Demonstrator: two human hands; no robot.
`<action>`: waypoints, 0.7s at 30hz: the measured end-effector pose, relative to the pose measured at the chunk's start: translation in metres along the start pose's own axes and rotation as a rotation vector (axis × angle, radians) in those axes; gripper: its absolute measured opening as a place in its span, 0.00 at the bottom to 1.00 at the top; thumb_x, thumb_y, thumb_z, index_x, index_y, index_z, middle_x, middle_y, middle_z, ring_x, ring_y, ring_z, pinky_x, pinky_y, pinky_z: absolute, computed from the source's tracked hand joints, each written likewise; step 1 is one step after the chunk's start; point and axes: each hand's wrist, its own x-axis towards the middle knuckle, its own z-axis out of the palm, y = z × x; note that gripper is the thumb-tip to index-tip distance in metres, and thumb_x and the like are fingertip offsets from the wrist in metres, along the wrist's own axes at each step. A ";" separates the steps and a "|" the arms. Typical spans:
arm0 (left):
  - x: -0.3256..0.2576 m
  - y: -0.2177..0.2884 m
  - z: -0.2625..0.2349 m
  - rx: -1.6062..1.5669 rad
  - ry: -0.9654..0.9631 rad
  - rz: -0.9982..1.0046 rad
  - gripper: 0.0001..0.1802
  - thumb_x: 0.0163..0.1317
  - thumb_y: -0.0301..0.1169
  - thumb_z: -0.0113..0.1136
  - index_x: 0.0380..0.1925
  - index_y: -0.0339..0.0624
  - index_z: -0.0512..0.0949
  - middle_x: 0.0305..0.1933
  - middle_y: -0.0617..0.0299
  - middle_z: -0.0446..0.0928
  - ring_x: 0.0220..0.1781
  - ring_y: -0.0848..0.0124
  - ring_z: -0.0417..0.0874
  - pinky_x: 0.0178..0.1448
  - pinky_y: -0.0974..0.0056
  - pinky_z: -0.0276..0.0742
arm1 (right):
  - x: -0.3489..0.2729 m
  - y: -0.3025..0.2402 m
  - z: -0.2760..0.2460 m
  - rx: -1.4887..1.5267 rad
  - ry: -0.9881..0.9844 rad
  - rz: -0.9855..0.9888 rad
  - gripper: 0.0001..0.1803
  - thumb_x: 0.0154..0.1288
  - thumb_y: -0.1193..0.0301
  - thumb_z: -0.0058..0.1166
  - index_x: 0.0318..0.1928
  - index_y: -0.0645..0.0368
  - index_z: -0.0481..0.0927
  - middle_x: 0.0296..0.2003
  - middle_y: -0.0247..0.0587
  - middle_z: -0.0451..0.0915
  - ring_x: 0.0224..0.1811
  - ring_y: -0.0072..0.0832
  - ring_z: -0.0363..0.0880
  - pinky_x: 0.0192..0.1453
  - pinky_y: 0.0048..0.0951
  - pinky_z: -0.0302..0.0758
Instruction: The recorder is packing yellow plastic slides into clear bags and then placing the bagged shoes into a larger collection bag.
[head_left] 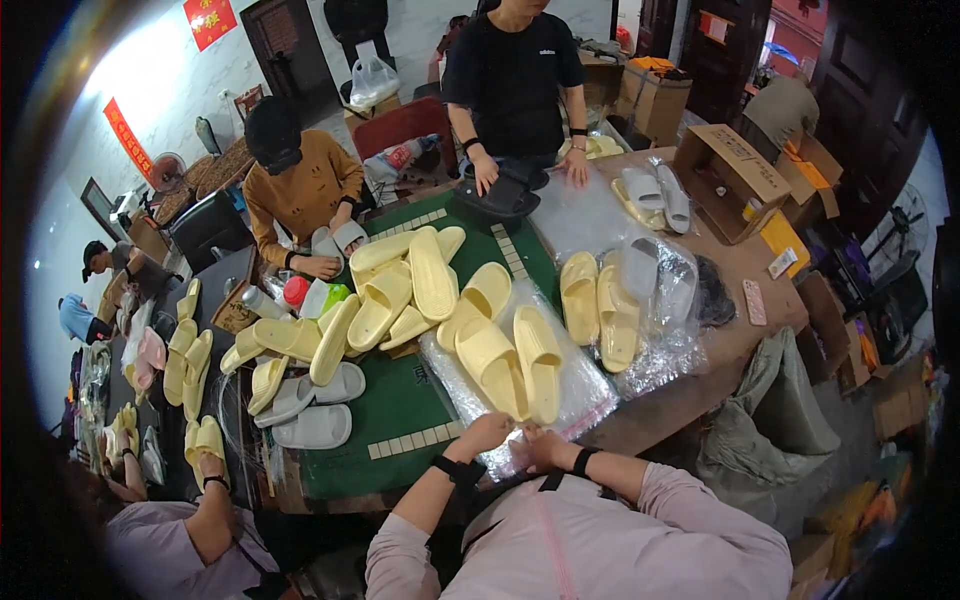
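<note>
Person, own body, seen from above: wearing a pale lilac-pink long-sleeved top, sleeves sitting pushed up toward the elbows. Dark strap showing at the chest, between the sleeves. Left hand [487, 432] wearing a black wristband; right hand [543, 446] wearing a matching black wristband. Forearms showing bare below the sleeves.

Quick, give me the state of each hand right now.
Left hand: closed, pinching the near edge of the clear plastic bag under the yellow slippers.
Right hand: closed on the same bag edge, beside the left.
</note>
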 end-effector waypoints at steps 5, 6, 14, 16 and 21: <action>-0.013 -0.051 0.085 0.274 0.080 0.154 0.23 0.56 0.37 0.55 0.51 0.41 0.71 0.48 0.45 0.72 0.52 0.49 0.72 0.53 0.52 0.71 | -0.016 -0.001 -0.057 0.178 -0.065 -0.202 0.32 0.54 0.60 0.56 0.61 0.49 0.64 0.49 0.56 0.72 0.49 0.50 0.72 0.50 0.43 0.71; -0.014 -0.050 0.084 0.259 0.081 0.147 0.23 0.56 0.37 0.55 0.51 0.41 0.71 0.48 0.45 0.72 0.52 0.49 0.72 0.53 0.52 0.71 | -0.035 -0.019 -0.099 0.437 0.107 -0.247 0.20 0.58 0.63 0.53 0.49 0.57 0.74 0.39 0.52 0.77 0.41 0.45 0.77 0.45 0.37 0.73; 0.003 -0.067 0.047 -0.101 0.196 0.202 0.13 0.57 0.29 0.51 0.42 0.38 0.76 0.36 0.50 0.78 0.40 0.56 0.78 0.45 0.59 0.74 | -0.010 -0.024 -0.158 0.634 0.364 -0.021 0.17 0.58 0.59 0.55 0.35 0.62 0.76 0.25 0.44 0.78 0.28 0.33 0.77 0.34 0.32 0.72; -0.011 -0.031 -0.003 -0.387 0.472 0.073 0.11 0.60 0.28 0.52 0.40 0.37 0.77 0.32 0.50 0.79 0.32 0.58 0.79 0.39 0.62 0.74 | -0.001 -0.036 -0.155 0.780 0.177 -0.049 0.18 0.57 0.57 0.59 0.32 0.62 0.76 0.23 0.39 0.76 0.28 0.24 0.75 0.33 0.26 0.71; -0.039 0.005 -0.080 -0.504 0.755 -0.023 0.12 0.63 0.27 0.50 0.44 0.33 0.74 0.37 0.59 0.79 0.39 0.75 0.78 0.44 0.71 0.73 | 0.004 -0.104 -0.157 1.196 -0.066 -0.331 0.27 0.60 0.60 0.58 0.54 0.60 0.67 0.45 0.33 0.72 0.47 0.22 0.72 0.50 0.22 0.70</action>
